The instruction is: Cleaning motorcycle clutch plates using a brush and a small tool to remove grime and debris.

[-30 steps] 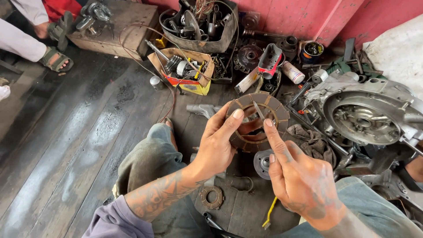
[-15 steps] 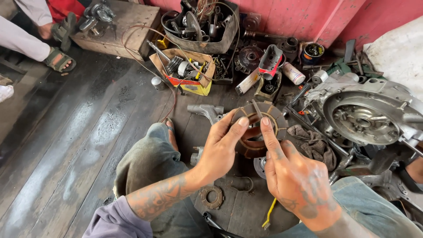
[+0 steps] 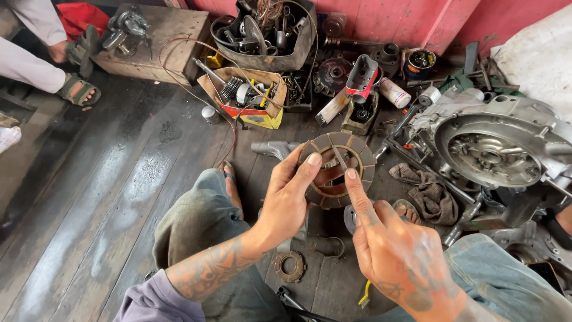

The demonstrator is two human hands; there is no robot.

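Gripping one clutch disc [image 3: 337, 170]: left hand [image 3: 289, 200] (rim pinched); right hand [image 3: 396, 253] forefinger touching.

Dark plank floor [image 3: 107, 197] bears engine case [image 3: 494, 149], rag [image 3: 426, 191], cardboard box [image 3: 247, 98].

You hold a clutch friction plate [image 3: 336, 170] with matt, rough brown pads on a dull metal ring. The engine case [image 3: 494, 149] is dull grey cast metal, the rag [image 3: 426, 191] grimy cloth, the floor [image 3: 107, 197] dark, oil-slicked wood.
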